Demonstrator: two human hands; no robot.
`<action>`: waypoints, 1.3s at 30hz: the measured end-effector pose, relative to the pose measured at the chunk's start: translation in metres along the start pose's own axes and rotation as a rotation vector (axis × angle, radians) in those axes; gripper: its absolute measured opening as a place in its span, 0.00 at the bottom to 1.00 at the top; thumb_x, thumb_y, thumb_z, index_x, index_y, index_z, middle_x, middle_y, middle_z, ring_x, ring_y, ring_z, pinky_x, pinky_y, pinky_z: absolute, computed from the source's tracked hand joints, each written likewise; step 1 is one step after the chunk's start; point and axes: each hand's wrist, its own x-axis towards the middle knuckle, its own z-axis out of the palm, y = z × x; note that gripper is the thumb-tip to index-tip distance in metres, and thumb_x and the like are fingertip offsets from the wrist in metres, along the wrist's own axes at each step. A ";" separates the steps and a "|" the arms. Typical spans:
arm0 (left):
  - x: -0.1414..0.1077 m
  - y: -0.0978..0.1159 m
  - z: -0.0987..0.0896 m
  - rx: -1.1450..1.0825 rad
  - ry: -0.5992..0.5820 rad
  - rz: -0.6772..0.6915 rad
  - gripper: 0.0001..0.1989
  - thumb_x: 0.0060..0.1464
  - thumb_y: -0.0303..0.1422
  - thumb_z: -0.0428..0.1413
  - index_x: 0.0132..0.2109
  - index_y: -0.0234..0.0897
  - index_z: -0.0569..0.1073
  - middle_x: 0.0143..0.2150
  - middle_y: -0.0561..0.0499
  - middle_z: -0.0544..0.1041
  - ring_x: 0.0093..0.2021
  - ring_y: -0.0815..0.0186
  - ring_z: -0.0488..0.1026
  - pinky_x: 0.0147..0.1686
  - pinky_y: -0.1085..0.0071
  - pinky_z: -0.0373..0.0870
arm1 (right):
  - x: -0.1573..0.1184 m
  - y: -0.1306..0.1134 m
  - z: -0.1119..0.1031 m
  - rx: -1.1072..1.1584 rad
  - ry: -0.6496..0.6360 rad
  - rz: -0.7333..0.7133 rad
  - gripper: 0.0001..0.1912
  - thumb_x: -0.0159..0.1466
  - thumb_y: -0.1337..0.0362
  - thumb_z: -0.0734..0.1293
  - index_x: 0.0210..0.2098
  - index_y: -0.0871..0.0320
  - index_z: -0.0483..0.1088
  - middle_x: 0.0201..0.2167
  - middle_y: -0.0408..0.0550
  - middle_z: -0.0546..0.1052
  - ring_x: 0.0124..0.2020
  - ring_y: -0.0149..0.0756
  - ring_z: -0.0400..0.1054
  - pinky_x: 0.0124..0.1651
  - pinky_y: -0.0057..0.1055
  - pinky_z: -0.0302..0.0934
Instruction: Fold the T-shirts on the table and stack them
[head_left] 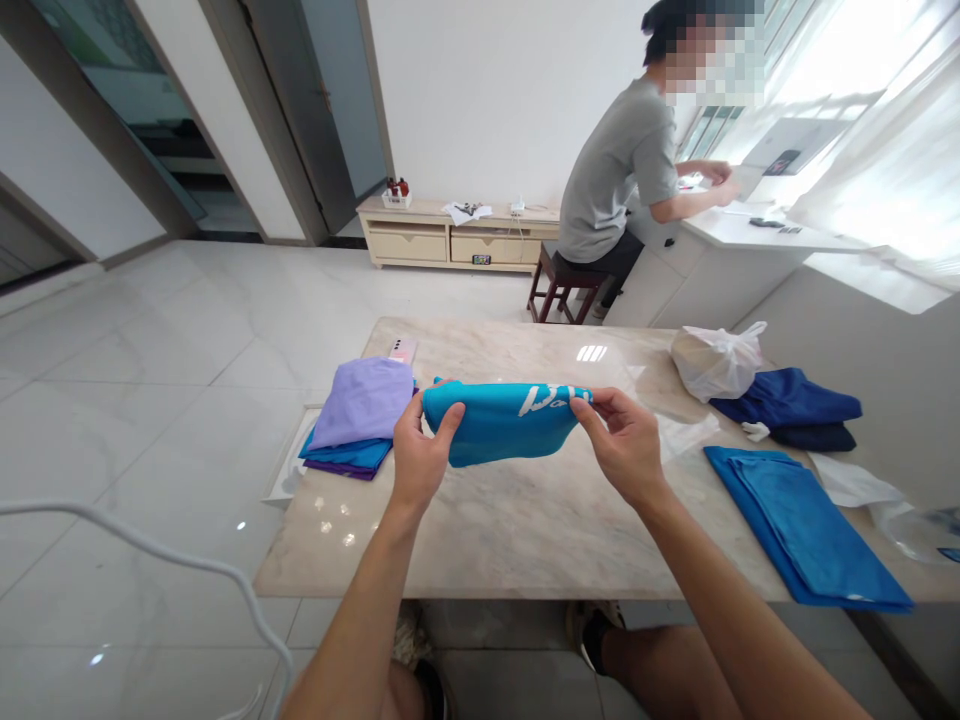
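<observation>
A folded turquoise cloth (502, 425) with white lettering along its upper right edge is held up over the marble table. My left hand (427, 440) is closed on its left end, thumb in front. At the right end, my right hand (619, 430) pinches the upper corner by the lettering. The cloth's lower edge hangs free between them. Left of my left hand lies a stack of folded cloths, with a lavender cloth (364, 400) on top and blue and purple ones beneath. A folded blue cloth (806, 525) rests on the right part of the table.
The marble table (480, 540) carries a white plastic bag (720, 360), dark blue cloths (787, 405) and a phone (403, 349). A white cable (165, 550) curves at the left. Behind the table, a person in a grey shirt (611, 170) sits on a stool (566, 285) at a white desk.
</observation>
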 end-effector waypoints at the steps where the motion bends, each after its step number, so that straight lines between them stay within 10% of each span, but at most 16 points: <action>1: -0.001 0.002 0.000 -0.022 -0.015 -0.026 0.18 0.63 0.50 0.64 0.47 0.41 0.77 0.47 0.48 0.81 0.51 0.57 0.78 0.55 0.66 0.74 | -0.001 -0.001 0.000 0.006 0.013 0.010 0.21 0.66 0.42 0.75 0.37 0.54 0.78 0.37 0.50 0.84 0.41 0.45 0.80 0.51 0.44 0.76; 4: -0.003 0.005 -0.001 0.007 0.037 -0.057 0.20 0.61 0.52 0.65 0.37 0.42 0.69 0.32 0.56 0.71 0.35 0.65 0.70 0.40 0.72 0.71 | -0.003 -0.006 0.001 0.005 0.052 0.023 0.24 0.63 0.39 0.77 0.34 0.54 0.77 0.29 0.47 0.82 0.31 0.40 0.77 0.37 0.37 0.75; 10: 0.002 -0.005 0.000 0.171 0.055 -0.053 0.19 0.68 0.51 0.58 0.36 0.44 0.66 0.31 0.56 0.69 0.35 0.63 0.70 0.40 0.70 0.70 | -0.004 -0.003 0.002 0.015 -0.017 0.183 0.27 0.59 0.37 0.80 0.33 0.54 0.75 0.25 0.46 0.81 0.27 0.39 0.75 0.26 0.31 0.69; 16: 0.001 -0.028 -0.004 0.833 -0.133 -0.115 0.14 0.68 0.31 0.56 0.59 0.38 0.72 0.60 0.37 0.80 0.57 0.47 0.78 0.49 0.61 0.72 | 0.000 0.055 -0.009 -0.364 -0.313 0.681 0.17 0.63 0.57 0.79 0.45 0.57 0.73 0.28 0.50 0.83 0.28 0.45 0.80 0.32 0.37 0.73; 21: -0.011 -0.028 -0.007 1.086 -0.387 -0.137 0.08 0.70 0.35 0.56 0.52 0.40 0.78 0.49 0.39 0.85 0.50 0.48 0.82 0.46 0.62 0.72 | 0.000 0.089 -0.013 -0.920 -0.489 0.396 0.08 0.70 0.65 0.70 0.47 0.60 0.78 0.42 0.60 0.85 0.47 0.50 0.81 0.49 0.39 0.70; 28: -0.031 -0.027 0.000 1.068 -0.932 -0.279 0.06 0.62 0.39 0.65 0.38 0.43 0.81 0.43 0.42 0.86 0.49 0.45 0.84 0.45 0.61 0.73 | -0.011 0.105 0.025 -0.864 -0.708 0.159 0.17 0.77 0.62 0.64 0.61 0.61 0.74 0.61 0.60 0.79 0.62 0.48 0.74 0.61 0.37 0.65; 33: -0.033 -0.028 -0.004 1.094 -1.009 -0.301 0.15 0.71 0.38 0.55 0.51 0.37 0.84 0.53 0.35 0.85 0.59 0.43 0.81 0.56 0.55 0.74 | -0.016 0.111 0.043 -0.815 -0.809 0.177 0.20 0.78 0.64 0.62 0.66 0.61 0.71 0.65 0.61 0.78 0.65 0.48 0.73 0.65 0.37 0.63; 39: -0.033 -0.033 -0.008 1.257 -0.860 -0.202 0.26 0.74 0.31 0.48 0.75 0.36 0.68 0.80 0.33 0.60 0.77 0.41 0.63 0.67 0.46 0.69 | -0.014 0.104 0.047 -0.833 -0.773 0.523 0.32 0.71 0.38 0.69 0.59 0.60 0.77 0.53 0.62 0.84 0.53 0.54 0.80 0.46 0.35 0.68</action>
